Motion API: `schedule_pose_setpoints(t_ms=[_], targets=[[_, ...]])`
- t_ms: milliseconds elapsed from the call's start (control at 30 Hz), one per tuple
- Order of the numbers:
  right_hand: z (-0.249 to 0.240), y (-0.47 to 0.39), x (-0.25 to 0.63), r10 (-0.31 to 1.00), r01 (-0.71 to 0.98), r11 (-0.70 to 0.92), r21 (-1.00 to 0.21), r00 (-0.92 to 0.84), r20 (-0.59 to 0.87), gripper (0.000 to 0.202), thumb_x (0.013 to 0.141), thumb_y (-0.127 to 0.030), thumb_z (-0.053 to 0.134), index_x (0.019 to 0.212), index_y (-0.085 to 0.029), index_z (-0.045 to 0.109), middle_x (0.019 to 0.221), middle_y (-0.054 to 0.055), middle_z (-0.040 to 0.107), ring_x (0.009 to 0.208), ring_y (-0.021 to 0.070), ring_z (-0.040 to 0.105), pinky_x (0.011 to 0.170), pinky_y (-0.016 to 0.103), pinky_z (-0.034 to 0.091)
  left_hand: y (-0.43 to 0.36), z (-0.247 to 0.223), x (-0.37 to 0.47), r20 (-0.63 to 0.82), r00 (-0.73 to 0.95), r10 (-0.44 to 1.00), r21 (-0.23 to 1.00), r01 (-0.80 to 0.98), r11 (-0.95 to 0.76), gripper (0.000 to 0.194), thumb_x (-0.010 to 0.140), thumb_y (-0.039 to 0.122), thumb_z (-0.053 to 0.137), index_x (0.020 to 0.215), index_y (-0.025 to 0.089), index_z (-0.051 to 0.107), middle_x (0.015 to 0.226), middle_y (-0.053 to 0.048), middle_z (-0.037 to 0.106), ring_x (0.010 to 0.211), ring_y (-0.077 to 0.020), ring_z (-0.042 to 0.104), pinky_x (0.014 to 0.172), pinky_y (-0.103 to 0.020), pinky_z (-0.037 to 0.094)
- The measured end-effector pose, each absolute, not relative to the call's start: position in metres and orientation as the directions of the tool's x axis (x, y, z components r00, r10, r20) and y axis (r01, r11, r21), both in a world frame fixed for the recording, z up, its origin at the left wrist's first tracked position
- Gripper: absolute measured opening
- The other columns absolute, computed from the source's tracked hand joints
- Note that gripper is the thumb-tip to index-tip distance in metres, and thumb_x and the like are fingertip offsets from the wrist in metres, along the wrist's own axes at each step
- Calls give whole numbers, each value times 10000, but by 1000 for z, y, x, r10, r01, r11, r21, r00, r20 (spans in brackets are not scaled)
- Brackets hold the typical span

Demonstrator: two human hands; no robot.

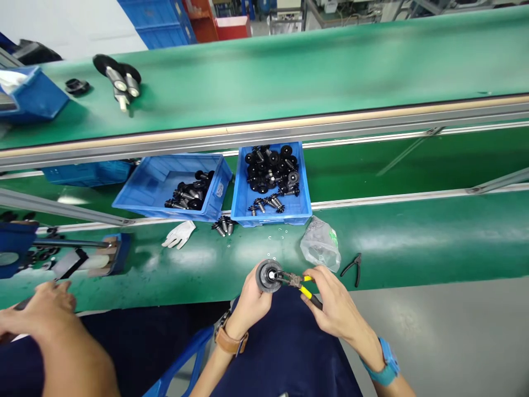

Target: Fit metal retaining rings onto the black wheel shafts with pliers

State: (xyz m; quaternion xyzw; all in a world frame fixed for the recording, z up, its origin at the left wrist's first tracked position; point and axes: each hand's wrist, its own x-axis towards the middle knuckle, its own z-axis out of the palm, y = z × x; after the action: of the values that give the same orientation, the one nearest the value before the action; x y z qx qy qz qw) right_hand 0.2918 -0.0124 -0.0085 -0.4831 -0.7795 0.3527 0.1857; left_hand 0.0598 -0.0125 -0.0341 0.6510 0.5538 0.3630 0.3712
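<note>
My left hand (253, 303) is closed around a round black part (264, 280) with a pale shaft end facing up, just in front of the bench edge. In my right hand (330, 303) are pliers (305, 288) with yellow and black handles; their narrow jaws reach to the shaft end at the middle of the part. Whether the jaws grip a ring there is too small to tell. Small pale rings (269, 237) lie scattered on the green bench beyond my hands.
Beyond my hands, a blue bin (270, 218) and a tilted blue bin (165, 209) hold black parts. A plastic bag (320, 245), small black pliers (352, 269) and a white glove (179, 235) lie nearby. A co-worker's hand (52, 300) is at left. A raised shelf edge (264, 130) crosses above.
</note>
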Motion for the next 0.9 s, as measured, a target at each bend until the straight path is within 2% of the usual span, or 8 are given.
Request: schedule_pose_setpoints(t_ms=[433,900], targets=[[-8,-15,297,885,650,328,-686,-466,-18,275,973,-265,532,1234,-213,462,1090,107,559,964,258,566,827,424,524,-12,-29,59,77,146,986,882,451,-136,291,838,61,503,1042,183,669,992,-93,727,935,-229,688,872,-363,560],[-8,-14,297,882,675,337,-656,-470,-30,267,977,-301,529,1221,-203,482,1065,100,558,933,255,568,798,409,518,-14,-33,60,65,159,985,877,461,-133,336,822,67,519,1094,180,681,1059,-116,744,1016,-259,699,953,-425,558]])
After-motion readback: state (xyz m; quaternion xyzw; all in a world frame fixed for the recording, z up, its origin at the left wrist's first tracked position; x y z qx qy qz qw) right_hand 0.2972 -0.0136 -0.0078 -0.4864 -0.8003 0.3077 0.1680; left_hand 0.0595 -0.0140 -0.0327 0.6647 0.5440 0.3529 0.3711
